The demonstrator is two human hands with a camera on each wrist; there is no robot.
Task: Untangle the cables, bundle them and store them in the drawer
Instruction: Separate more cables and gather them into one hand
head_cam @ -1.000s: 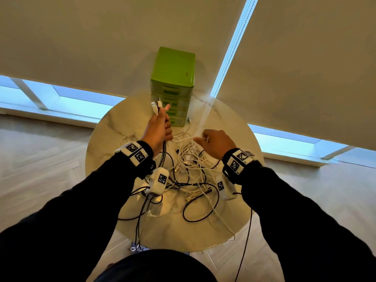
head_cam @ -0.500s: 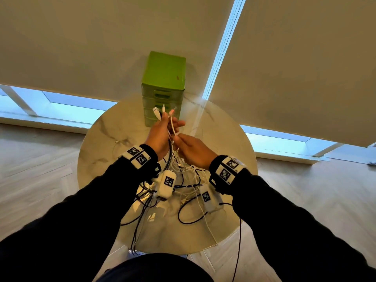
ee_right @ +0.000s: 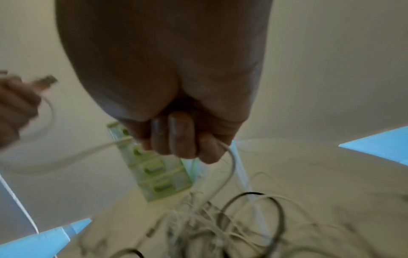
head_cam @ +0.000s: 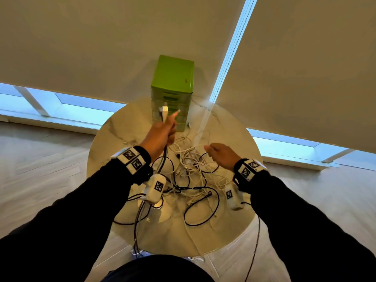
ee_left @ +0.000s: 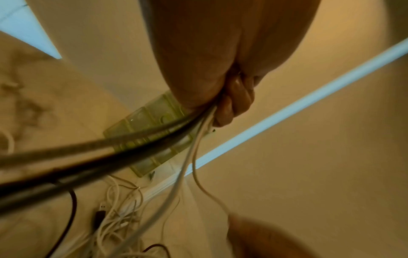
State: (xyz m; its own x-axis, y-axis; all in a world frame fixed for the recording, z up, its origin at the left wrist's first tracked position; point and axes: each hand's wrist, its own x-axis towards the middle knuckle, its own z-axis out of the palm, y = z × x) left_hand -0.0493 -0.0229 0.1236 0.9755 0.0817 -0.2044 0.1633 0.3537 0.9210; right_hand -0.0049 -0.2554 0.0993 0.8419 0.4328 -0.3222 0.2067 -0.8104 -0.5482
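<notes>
Her left hand point(head_cam: 160, 135) is fisted around several cable ends held above the tangle point(head_cam: 191, 169) on the round table point(head_cam: 114, 139), her right hand point(head_cam: 221, 154) pinches one white cable point(ee_right: 230, 167); drawing it out slowly should stop knots tightening.

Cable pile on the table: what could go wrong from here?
1. The left hand grips several cable ends at once, black and white; pulling up may tighten knots in the tangled pile rather than free one cable.
2. The right hand pinches a white cable that runs back into the pile; drawing the hands apart could drag the pile.
3. Black loops lie near the table edge and could slide off.
</notes>
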